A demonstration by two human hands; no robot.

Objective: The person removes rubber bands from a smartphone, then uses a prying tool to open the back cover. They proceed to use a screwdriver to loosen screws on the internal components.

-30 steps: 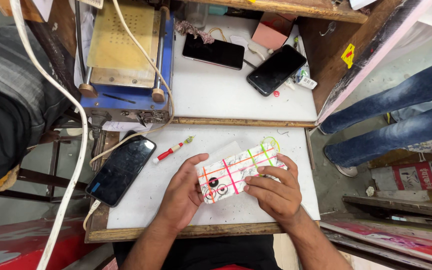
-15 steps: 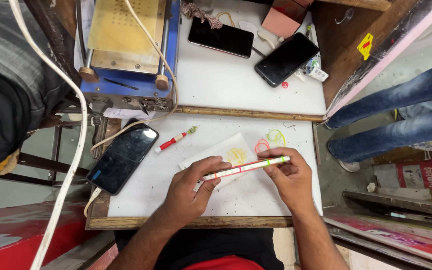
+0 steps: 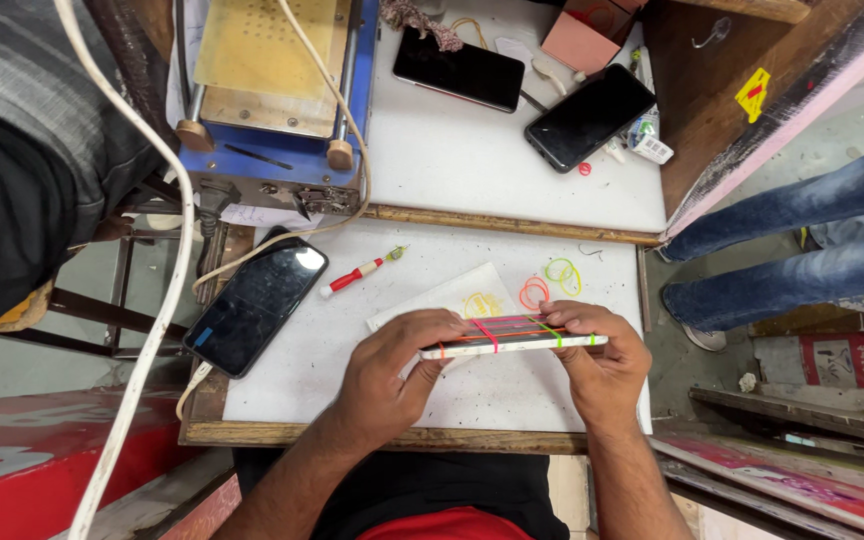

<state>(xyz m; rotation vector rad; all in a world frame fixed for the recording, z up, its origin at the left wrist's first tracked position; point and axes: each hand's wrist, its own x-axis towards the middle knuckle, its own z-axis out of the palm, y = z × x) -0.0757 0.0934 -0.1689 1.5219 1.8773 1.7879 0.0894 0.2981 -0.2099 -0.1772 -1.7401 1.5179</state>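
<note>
Left hand (image 3: pixel 384 372) and right hand (image 3: pixel 600 362) pinch the ends of a thin white phone wrapped in coloured rubber bands (image 3: pixel 512 340), held edge-on, long axis parallel to the white table's (image 3: pixel 332 350) near edge.

White phone (image 3: pixel 512 338), rubber-banded, edge-on above the white table (image 3: pixel 352 340).

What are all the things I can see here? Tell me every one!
phone with rubber bands: 1, white edge, coloured bands, held edge-on between both hands
dark phones: 3, black, one left of the hands, two on the far board
screwdriver: 1, red and white, near board
loose rubber bands: a few, orange and green, near board
paper: 1, white, under the hands
machine: 1, blue with yellow plate, far left
cable: 1, white, left
pink box: 1, far board
left hand: 1
right hand: 1
</note>
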